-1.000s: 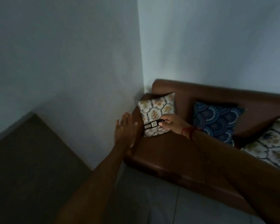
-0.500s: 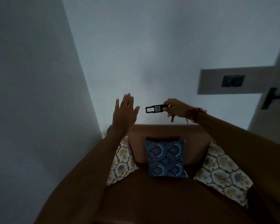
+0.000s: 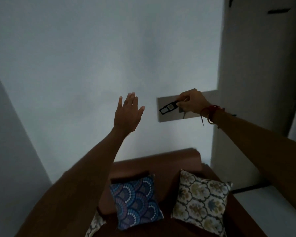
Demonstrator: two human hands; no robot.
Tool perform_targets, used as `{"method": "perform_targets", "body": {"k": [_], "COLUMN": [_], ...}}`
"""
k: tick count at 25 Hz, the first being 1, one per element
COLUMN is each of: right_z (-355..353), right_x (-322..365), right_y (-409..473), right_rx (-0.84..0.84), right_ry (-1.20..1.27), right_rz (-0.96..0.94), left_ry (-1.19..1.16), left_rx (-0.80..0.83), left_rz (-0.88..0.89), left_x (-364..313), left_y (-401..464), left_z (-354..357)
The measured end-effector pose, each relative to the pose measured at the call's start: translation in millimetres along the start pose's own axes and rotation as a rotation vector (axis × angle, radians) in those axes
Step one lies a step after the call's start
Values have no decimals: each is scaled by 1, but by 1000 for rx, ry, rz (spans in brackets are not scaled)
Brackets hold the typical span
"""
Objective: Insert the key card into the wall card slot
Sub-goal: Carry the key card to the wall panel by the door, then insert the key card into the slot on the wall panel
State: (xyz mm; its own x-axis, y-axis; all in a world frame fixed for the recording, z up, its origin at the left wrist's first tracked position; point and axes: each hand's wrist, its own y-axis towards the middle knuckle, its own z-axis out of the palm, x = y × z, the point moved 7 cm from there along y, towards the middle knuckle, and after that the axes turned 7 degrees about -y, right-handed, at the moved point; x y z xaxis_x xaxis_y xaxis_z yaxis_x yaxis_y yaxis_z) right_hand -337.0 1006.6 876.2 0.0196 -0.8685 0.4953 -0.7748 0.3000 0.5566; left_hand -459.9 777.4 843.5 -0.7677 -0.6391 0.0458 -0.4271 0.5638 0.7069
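Nearest the camera, a brown leather-look sofa (image 3: pixel 183 161) carries 2 fully visible square cushions, a blue fan-patterned cushion (image 3: pixel 135 202) and a cream floral-patterned cushion (image 3: pixel 202 200), with the corner of a third patterned cushion (image 3: pixel 94 226) at the lower edge. Both bare forearms reach out over the sofa toward the pale wall (image 3: pixel 92 65). The left hand (image 3: pixel 127 114) is raised with fingers spread, palm toward the wall, holding nothing and touching nothing visible. The right hand (image 3: pixel 191 102), with red thread bands (image 3: pixel 210 113) at the wrist, pinches one end of the small black key card with a pale label (image 3: pixel 167 107) between thumb and fingertips; a short dark tag or strap dangles below the hand. The card lies nearly flat, free end pointing left, held in front of the grey rectangular wall plate (image 3: pixel 162 117) beside the wall corner. Card is not yet inserted. The slot itself cannot be made out: the room is dim and the right hand covers much of the plate. Risk 1: the card's sideways orientation probably does not match the slot, so it may jam or skid off the plate unless turned. Risk 2: low light makes alignment guesswork. Risk 3: the end-only pinch gives little control, so a knock against the plate could drop the card onto the sofa. Risk 4: leaning over the sofa may unsettle the reach.
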Motion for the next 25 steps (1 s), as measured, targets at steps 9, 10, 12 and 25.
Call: {"method": "perform_targets", "body": {"k": [9, 10, 12, 25], "right_z": [-44, -46, -55, -26], "right_x": [-133, -148, -176, -340], "right_y": [107, 120, 145, 270], "right_rx": [10, 23, 9, -30], "right_ry": [-257, -275, -282, -147], "right_rz": [-84, -106, -124, -123], "left_ry": [-65, -83, -105, -9], "left_rx": [-49, -63, -64, 75], "left_rz": [40, 21, 19, -13], "left_x": [-71, -75, -90, -137], "left_y": [163, 181, 212, 311], "left_z": [128, 144, 175, 326]}}
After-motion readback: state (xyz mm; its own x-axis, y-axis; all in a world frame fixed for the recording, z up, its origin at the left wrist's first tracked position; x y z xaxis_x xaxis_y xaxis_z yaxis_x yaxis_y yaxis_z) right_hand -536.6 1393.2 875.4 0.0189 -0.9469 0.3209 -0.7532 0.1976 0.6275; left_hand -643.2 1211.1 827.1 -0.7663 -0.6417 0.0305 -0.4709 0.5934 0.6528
